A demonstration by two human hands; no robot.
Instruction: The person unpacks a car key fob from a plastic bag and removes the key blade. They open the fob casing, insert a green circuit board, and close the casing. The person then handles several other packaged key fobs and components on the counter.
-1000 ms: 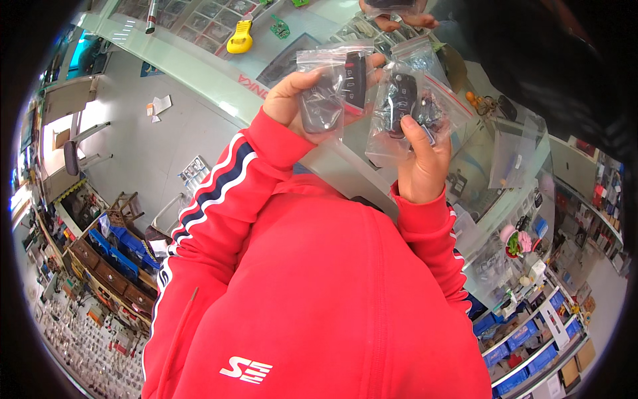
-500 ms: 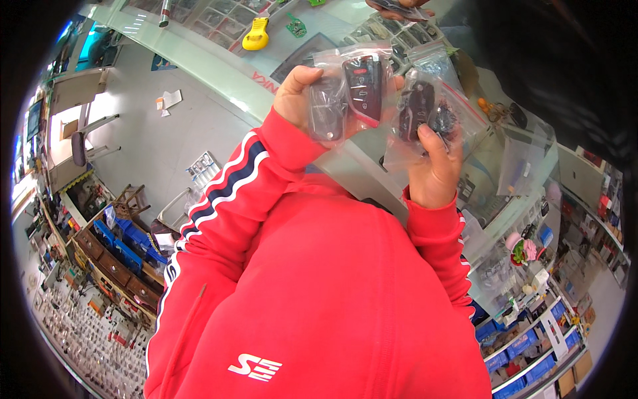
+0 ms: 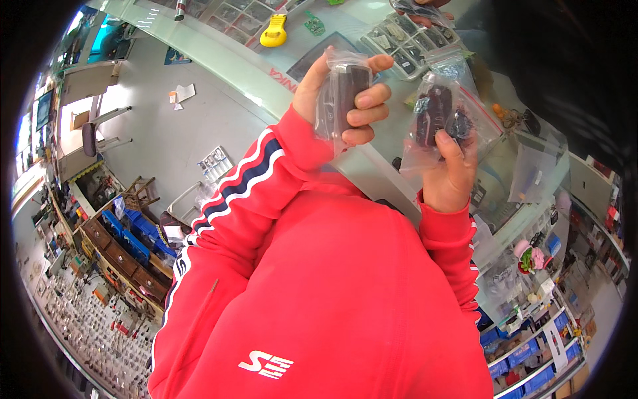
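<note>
My left hand [image 3: 369, 114] is closed round a clear plastic bag with a dark car key fob [image 3: 348, 90] in it. The fob stands roughly upright, with a plain dark side in view, and my fingers curl over its right side. To the right, my right hand [image 3: 452, 169] grips a clear zip bag [image 3: 419, 156] between the thumb, on its near side, and fingers mostly hidden behind. Inside that bag is a dark key fob [image 3: 433, 114] with a round dark piece [image 3: 460, 125] beside it. The two bags are apart, both held above the glass counter [image 3: 379, 174].
Beyond my hands lie a yellow device [image 3: 274, 30], a green circuit board [image 3: 314, 24] and a compartment tray [image 3: 392, 41]. Another person's hand [image 3: 425, 20] holds something dark at the far edge. A clear bag [image 3: 530, 174] and a potted pink flower [image 3: 531, 255] are on the right.
My left hand has turned its bag, so the buttoned fob face and a second fob no longer show. My right hand keeps its grip, and the whole view has shifted slightly.
</note>
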